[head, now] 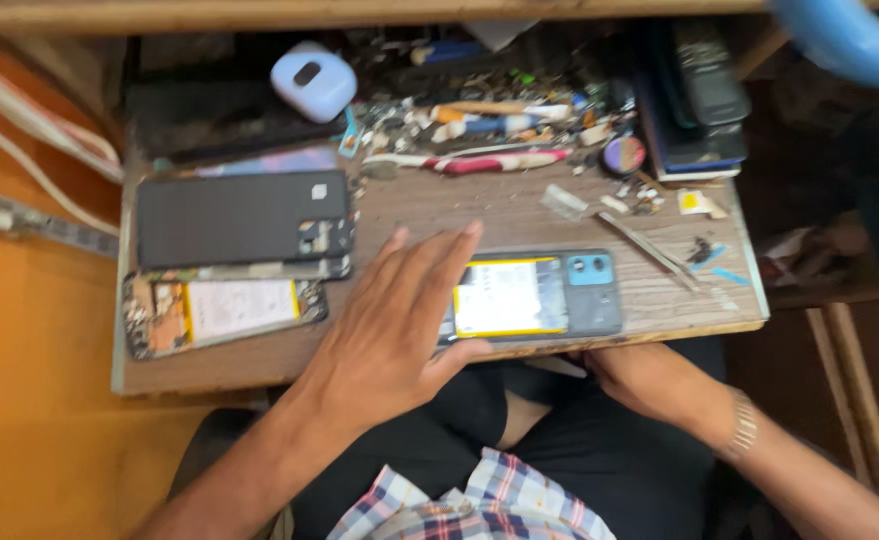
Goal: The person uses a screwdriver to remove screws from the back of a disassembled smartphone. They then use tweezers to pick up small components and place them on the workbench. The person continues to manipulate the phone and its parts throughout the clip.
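An opened phone with a yellow-edged battery and a blue camera block lies at the front edge of the wooden bench. My left hand lies flat, fingers spread, on the left end of that phone. Below the bench edge, under the phone, my right hand rests by my lap; its fingers are hidden.
A second opened phone and a dark back cover lie at the left. Metal tweezers lie right of the phone. Screwdrivers and small parts crowd the back, with a white case and stacked phones.
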